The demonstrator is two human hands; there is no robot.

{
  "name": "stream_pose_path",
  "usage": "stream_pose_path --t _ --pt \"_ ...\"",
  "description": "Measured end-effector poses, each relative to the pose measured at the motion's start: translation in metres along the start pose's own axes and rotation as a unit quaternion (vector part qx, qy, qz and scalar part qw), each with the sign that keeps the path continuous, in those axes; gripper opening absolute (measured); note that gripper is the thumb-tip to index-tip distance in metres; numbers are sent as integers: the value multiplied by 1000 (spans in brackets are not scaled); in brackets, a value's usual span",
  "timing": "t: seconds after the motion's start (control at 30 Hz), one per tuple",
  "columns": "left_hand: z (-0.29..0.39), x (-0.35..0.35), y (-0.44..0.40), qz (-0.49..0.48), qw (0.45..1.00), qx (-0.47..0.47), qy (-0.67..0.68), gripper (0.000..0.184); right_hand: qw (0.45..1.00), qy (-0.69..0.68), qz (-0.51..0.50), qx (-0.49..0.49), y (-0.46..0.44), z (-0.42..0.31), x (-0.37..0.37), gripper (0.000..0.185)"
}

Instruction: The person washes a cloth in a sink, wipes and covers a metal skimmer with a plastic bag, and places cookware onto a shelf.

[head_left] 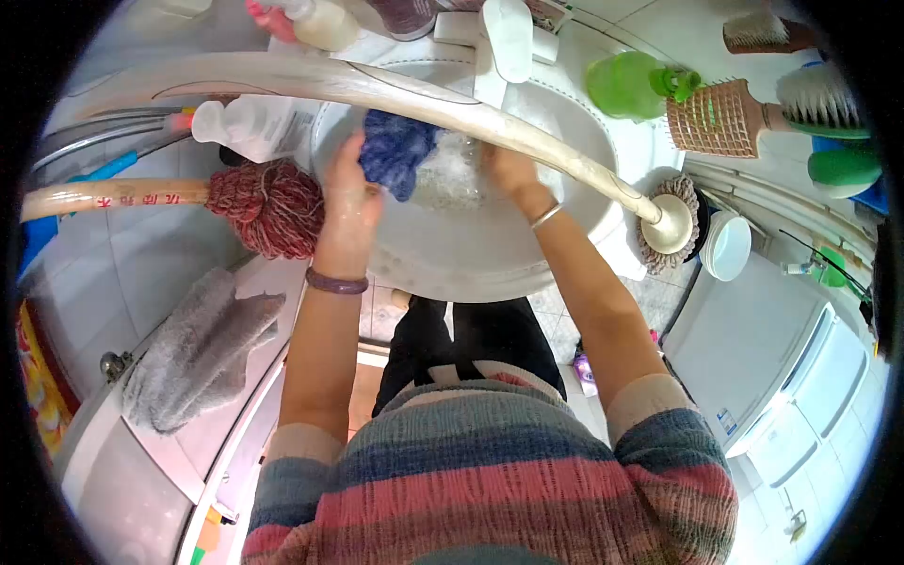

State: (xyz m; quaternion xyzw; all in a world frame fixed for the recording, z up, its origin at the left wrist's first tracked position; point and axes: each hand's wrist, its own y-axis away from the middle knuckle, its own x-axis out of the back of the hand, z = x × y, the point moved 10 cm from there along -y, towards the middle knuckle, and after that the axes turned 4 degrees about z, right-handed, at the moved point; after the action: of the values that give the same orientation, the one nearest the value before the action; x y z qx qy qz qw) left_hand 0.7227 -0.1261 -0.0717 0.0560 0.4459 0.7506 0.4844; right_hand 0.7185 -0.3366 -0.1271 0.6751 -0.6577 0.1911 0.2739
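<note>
You get bright, cool light that bleaches the tap (508,42) and the tiles (843,476) at lower right, while the blue cloth (395,155) reads dark against the pale sink (452,254). Your wide lens bows the long pole (395,92), stretches the edges and rounds off into black corners.

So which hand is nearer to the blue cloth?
Left. The left hand holds the blue cloth along its left side; the right hand is apart from it, across the suds to the right.

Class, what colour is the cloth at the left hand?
Dark blue: the cloth shows best in the head view.
</note>
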Motion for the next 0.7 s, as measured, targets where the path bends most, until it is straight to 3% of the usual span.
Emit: stream_pose_path --t 0.1,0.13,0.2,0.23,0.27,0.3,0.37,0.4,0.5,0.7 --pt "26 2 3 -5 998 -41 41 29 958 260 -30 115 33 -9 -51 32" --pt "30 1 1 -21 998 -41 50 30 933 325 -100 120 31 -5 -59 35" --pt "34 -4 1 -61 996 -30 62 31 950 245 -193 6 27 13 -64 35" --pt "34 0 4 -35 997 -29 55 31 949 205 -233 -50 27 23 -66 34" --pt "34 4 8 -12 998 -30 49 31 958 232 -158 61 19 5 -54 30" --pt "33 7 9 11 999 -30 44 31 992 87 -83 47 13 -5 -34 29" --pt "25 13 3 -6 998 -22 66 29 976 -210 61 15 20 -24 12 27" --pt "23 15 3 -18 998 -18 65 28 931 -350 9 -103 30 -43 27 29" --pt "13 20 -2 -19 998 -5 64 30 779 -607 133 -83 21 -92 80 31" --pt "15 5 8 -62 997 -15 51 30 646 -757 91 -14 -10 -122 85 45"
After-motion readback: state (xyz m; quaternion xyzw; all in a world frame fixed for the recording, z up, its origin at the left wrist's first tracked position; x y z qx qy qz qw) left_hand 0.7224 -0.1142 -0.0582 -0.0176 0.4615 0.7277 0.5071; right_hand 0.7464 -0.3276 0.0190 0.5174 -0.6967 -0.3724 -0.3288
